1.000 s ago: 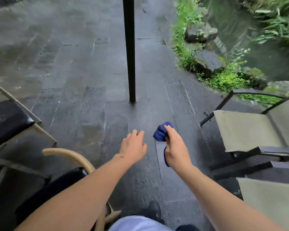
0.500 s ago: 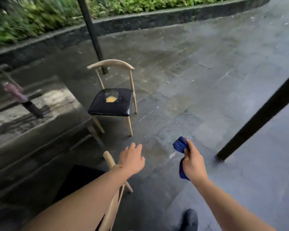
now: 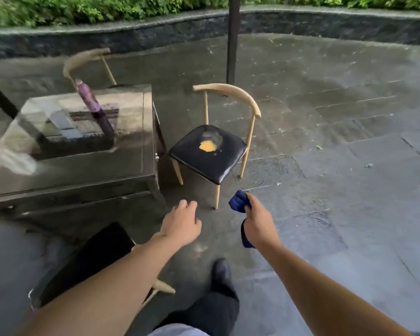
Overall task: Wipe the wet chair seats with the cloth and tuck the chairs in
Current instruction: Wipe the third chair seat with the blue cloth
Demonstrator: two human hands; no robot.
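Wet paved garden patio (image 3: pixel 325 117)

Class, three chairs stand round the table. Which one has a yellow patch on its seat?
The chair right of the table, ahead of both hands; the near chair shows plain black, the far one's seat is hidden.

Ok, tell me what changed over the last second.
The view swung left from the pond-side loungers to the glass table. The wooden chair, orange patch on its wet black seat, now sits close ahead. Nothing was grasped or released: the right hand grips the blue cloth; the left hand is empty.
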